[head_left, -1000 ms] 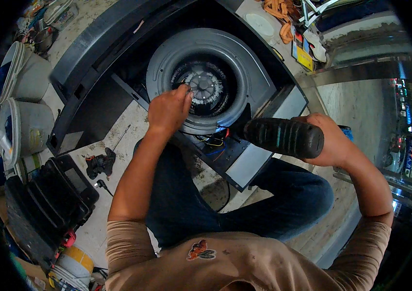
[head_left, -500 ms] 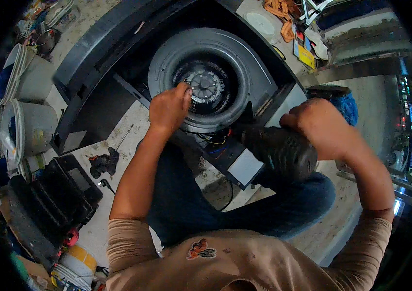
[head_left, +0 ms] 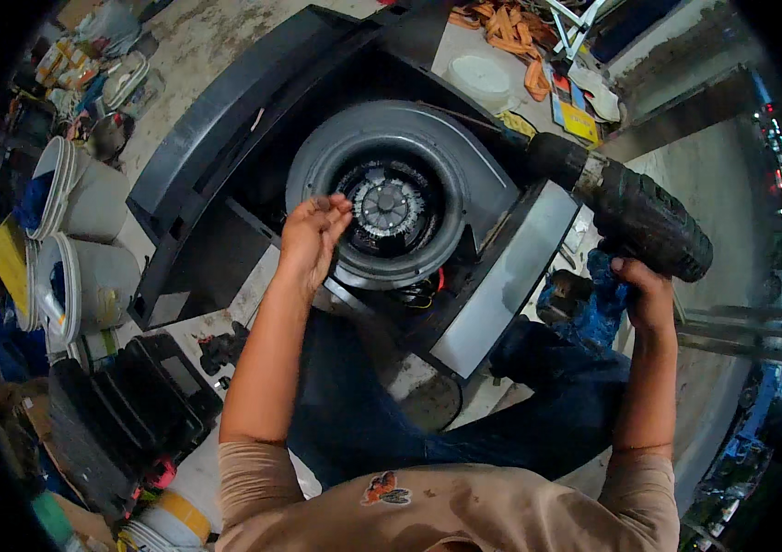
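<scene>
Well, from where I stand, the big dark drill (head_left: 653,216) is up on the right, with its nose pointing far and left, by the edge of the black case (head_left: 174,248). The right hand (head_left: 646,293) has its fingers wrapped round the drill's handle. The left hand (head_left: 311,239) is by the left side of the round grey ring (head_left: 453,189). Its fingers are bent, but I cannot tell if they pinch something small. The ring sits inside the case, to the left of the long silver panel (head_left: 506,285), with the fan hub (head_left: 386,204) down in its middle. The drill looks heavy, so I think a firm, steady hold is best, with no spinning while it swings about. The left fingers should stay well away from its nose. When the drill is used, it should be held straight and pushed gently, so it does not slip and scratch the ring. It must not catch the thin wires (head_left: 420,297) on the near side, either.
</scene>
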Demonstrator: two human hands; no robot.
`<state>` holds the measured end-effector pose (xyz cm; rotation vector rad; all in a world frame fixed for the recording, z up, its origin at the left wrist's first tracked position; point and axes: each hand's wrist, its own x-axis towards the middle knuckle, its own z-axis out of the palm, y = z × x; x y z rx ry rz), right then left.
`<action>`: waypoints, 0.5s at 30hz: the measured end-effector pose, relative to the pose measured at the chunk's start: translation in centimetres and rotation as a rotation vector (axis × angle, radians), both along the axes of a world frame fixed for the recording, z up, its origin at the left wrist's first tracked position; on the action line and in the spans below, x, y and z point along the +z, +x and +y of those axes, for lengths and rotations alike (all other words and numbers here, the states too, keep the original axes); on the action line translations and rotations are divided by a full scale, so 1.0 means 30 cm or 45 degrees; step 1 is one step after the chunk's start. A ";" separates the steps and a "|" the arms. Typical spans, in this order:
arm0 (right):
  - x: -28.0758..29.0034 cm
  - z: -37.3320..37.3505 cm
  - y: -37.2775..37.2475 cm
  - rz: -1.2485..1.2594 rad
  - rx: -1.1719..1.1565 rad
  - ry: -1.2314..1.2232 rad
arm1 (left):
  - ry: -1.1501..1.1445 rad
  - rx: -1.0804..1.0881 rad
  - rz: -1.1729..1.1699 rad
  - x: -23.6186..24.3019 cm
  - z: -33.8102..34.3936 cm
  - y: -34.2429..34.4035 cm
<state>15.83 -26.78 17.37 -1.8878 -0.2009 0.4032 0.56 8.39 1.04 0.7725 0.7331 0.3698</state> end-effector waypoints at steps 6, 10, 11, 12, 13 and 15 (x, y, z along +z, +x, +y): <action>-0.016 -0.003 0.018 0.166 -0.080 0.188 | -0.219 -0.180 -0.095 -0.028 -0.088 0.022; -0.026 0.003 0.012 0.129 0.028 0.053 | -0.157 -0.271 0.075 -0.034 -0.110 0.023; -0.032 -0.005 0.021 0.166 0.141 -0.014 | -0.123 -0.275 0.091 -0.028 -0.110 0.025; -0.032 -0.007 0.023 0.163 0.203 -0.062 | -0.145 -0.239 0.053 -0.022 -0.113 0.030; -0.030 -0.008 0.020 0.159 0.266 -0.110 | -0.166 -0.202 0.015 -0.016 -0.124 0.040; -0.025 0.007 -0.002 0.267 0.295 -0.110 | -0.292 -0.106 -0.129 -0.010 -0.140 0.062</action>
